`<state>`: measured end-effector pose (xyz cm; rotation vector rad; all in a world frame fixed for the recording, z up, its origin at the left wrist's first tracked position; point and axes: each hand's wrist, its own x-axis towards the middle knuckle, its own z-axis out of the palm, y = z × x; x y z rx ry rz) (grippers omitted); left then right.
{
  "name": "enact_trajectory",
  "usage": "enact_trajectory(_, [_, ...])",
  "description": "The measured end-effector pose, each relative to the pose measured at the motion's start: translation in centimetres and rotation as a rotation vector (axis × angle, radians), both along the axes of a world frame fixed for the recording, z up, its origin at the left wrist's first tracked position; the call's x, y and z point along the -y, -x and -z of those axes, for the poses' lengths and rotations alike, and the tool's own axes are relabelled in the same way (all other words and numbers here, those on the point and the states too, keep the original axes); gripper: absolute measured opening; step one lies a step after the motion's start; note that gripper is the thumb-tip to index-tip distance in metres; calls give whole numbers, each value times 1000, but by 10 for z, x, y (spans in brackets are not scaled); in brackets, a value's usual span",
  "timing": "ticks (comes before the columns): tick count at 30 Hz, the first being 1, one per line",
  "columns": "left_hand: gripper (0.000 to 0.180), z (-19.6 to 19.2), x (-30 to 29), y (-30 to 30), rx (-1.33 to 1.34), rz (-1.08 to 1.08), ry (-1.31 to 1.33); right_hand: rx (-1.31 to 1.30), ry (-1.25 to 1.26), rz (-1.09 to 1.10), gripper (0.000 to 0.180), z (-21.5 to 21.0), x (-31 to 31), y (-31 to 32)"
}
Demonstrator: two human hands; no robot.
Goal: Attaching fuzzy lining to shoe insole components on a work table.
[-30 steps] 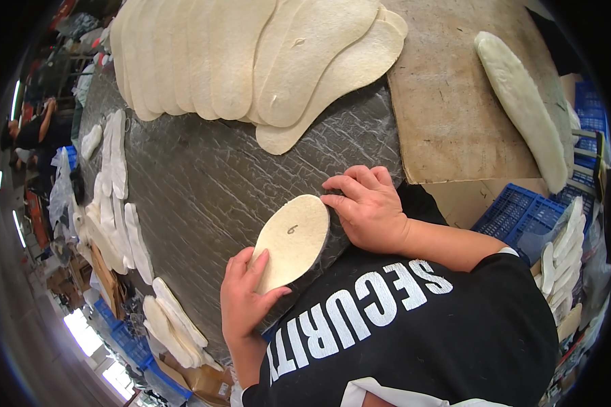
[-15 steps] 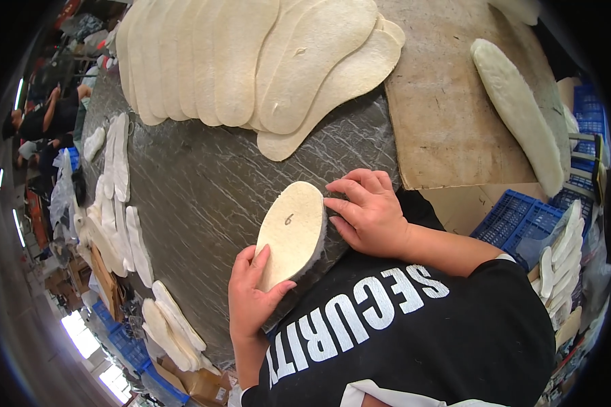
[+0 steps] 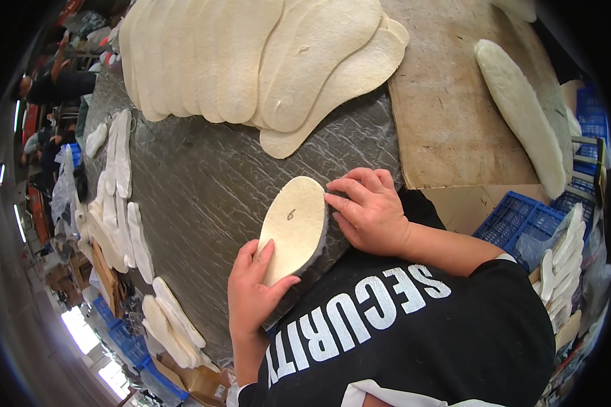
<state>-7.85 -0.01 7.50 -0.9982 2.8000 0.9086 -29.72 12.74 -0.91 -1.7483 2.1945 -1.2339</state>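
Observation:
My left hand (image 3: pixel 254 285) grips the lower end of a cream insole (image 3: pixel 293 224), thumb on the near side and fingers along the far side. The insole's flat felt face, with a small dark handwritten mark, is turned up; grey-white fleece shows along its right edge. My right hand (image 3: pixel 370 210) is closed in a pinch at that insole's upper right edge, thumb and forefinger against the rim. Exactly what the fingertips pinch is too small to make out. Beyond my hands, a fanned row of cream insoles (image 3: pixel 204 61) lies on the dark marbled table (image 3: pixel 204 190).
A brown board (image 3: pixel 448 122) covers the table's right part, with a fleecy insole (image 3: pixel 523 119) on it. White insoles (image 3: pixel 122 156) lie along the left edge. Blue crates (image 3: pixel 523 217) and stacked insoles (image 3: pixel 563 264) stand at right. A cardboard box (image 3: pixel 204 383) sits lower left. People are at work far left.
The insole has shifted very slightly up and to the right, with my left hand still on its lower end. My right hand stays nearly in place at the edge.

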Motion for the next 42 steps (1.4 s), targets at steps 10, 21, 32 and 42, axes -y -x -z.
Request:
enact_trajectory(10, [74, -1, -1, 10, 6, 33, 23, 81, 42, -59, 48, -9, 2, 10])
enact_trajectory(21, [78, -12, 2, -3, -48, -23, -17, -64, -279, -624, 106, -28, 45, -8])
enact_trajectory(32, [34, -8, 12, -62, -391, -559, -632, 26, -79, -662, 57, -47, 77, -41])
enact_trajectory(42, [27, 46, 12, -99, -339, -907, -730, 879, -340, -828, 15, -57, 100, -51])
